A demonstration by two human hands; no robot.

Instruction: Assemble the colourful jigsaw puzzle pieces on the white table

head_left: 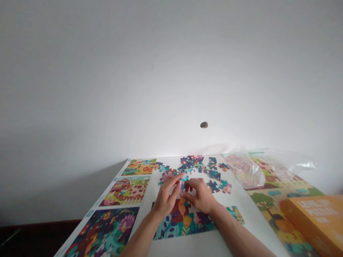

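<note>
A small blue jigsaw piece (184, 182) sits between my two hands, just above the partly joined puzzle (171, 225). My left hand (166, 197) has its index finger and thumb at the piece's left side. Curled fingers of my right hand (200, 193) grip its right edge, with the thumb pointing left below it. The joined part shows dark leaves, a yellow plant and an orange shape; my hands and right forearm cover some of it. Beyond my fingers lie several loose jigsaw pieces (214, 175), some overlapping.
Printed picture sheets (125, 191) run down the table's left side. On the right are a crumpled clear plastic bag (248, 171), a farm-and-animal picture sheet (270, 210) and an orange puzzle box (316, 221). A white wall (160, 89) with a small hole stands behind the table.
</note>
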